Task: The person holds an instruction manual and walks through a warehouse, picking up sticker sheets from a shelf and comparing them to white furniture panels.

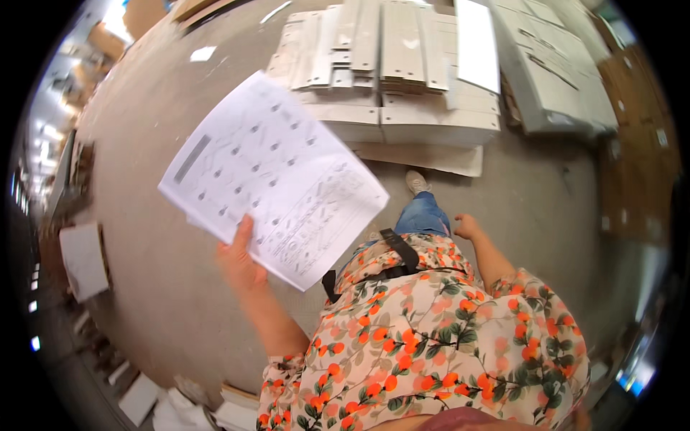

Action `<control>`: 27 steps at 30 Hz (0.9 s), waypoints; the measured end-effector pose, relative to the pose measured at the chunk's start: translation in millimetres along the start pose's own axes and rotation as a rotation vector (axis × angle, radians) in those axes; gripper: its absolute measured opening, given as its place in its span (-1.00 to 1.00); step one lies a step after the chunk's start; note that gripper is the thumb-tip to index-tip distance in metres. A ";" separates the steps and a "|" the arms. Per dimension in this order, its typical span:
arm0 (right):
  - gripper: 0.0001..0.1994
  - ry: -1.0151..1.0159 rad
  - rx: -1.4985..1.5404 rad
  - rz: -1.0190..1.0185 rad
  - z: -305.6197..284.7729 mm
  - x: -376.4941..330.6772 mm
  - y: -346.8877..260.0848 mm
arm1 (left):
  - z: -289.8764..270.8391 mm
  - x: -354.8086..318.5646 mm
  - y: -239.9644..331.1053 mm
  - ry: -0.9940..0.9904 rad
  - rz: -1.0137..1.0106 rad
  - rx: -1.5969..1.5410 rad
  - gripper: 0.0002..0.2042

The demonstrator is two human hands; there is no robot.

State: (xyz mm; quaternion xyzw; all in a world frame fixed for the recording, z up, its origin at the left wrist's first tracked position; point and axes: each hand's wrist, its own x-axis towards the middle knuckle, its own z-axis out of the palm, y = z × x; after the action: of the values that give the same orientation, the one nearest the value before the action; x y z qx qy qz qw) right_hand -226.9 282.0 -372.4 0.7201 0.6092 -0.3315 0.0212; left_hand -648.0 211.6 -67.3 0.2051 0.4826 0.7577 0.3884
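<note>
My left hand point(244, 258) is closed on the lower left edge of an instruction booklet point(269, 172), its thumb lying over the page. The white sheets, printed with small part drawings and lines of text, are held tilted in front of me. Beside my right hip hangs my right hand point(467, 227), with loosely bent fingers, a gap between them and nothing visible in it. Ahead of my foot rises a stack of white drilled panels point(431, 115), with narrow strips point(406, 43) piled on top.
Right of the stack lies another pile of pale panels point(557, 79). Brown cardboard boxes point(636, 136) stand along the right side. A white board point(84, 262) is at the left, and a paper scrap point(203, 54) lies on the concrete floor point(151, 129).
</note>
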 end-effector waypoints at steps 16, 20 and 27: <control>-0.51 0.094 -0.031 -0.007 -48.5 23.3 0.6 | 3.4 1.0 -14.7 -0.154 -0.071 -0.146 -0.79; -0.50 -0.014 -0.066 0.077 -27.7 8.8 13.8 | 2.7 0.6 -13.5 -0.123 -0.081 -0.091 -0.78; -0.48 -0.081 -0.143 0.082 -11.8 -3.4 11.5 | 2.4 0.2 -2.4 -0.067 -0.103 -0.110 -0.78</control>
State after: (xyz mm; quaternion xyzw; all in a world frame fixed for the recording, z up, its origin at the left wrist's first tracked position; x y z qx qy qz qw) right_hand -211.4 281.2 -365.8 0.7272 0.5998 -0.3149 0.1109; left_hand -645.6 213.7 -68.4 0.1838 0.4369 0.7547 0.4536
